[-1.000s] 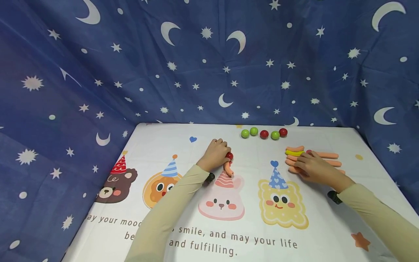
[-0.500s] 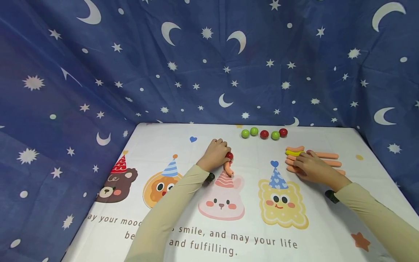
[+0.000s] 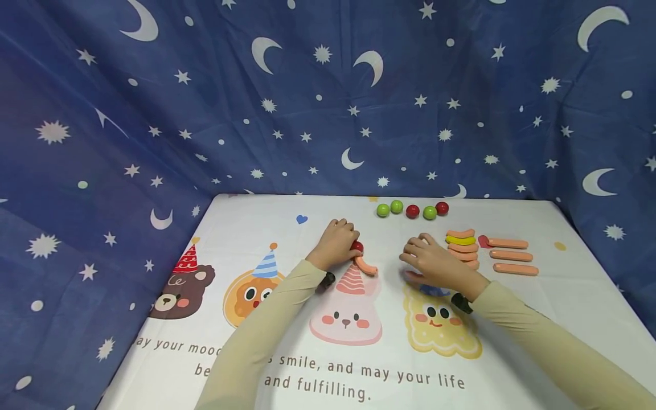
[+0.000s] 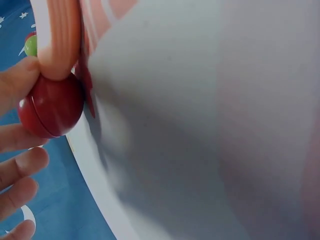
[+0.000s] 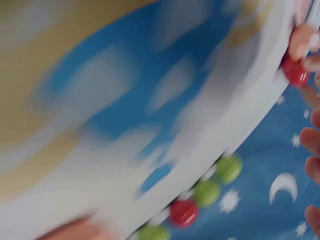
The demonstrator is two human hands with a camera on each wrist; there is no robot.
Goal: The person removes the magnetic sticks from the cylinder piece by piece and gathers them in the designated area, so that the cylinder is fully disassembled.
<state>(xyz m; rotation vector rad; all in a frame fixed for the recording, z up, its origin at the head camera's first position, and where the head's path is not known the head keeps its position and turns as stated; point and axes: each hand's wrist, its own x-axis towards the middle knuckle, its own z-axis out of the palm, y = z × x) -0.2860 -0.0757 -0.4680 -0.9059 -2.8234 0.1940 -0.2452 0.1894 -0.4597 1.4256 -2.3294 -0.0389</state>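
My left hand [image 3: 335, 244] pinches a glossy red ball [image 4: 55, 107], with thumb and fingertips on it in the left wrist view. A curved, peach, sausage-like piece [image 3: 366, 266] touches this ball and points right, over the printed rabbit's hat. My right hand [image 3: 427, 262] is above the tablecloth, beside the printed yellow biscuit. Its fingers are loosely bent, with nothing visible in them. Just behind it lies a stack of curved peach pieces [image 3: 462, 249] with one curved yellow piece [image 3: 460, 240], partly hidden by the hand.
Three straight peach sticks [image 3: 514, 255] lie at the right. Green balls [image 3: 382, 210] and red balls [image 3: 412, 211] line the back edge of the white printed tablecloth [image 3: 246, 222]. A blue star-and-moon curtain [image 3: 307, 102] rises behind and at the left.
My right hand has moved left, away from the curved pieces and straight sticks. The curved piece under my left hand has swung its lower end to the right. My left hand holds its place.
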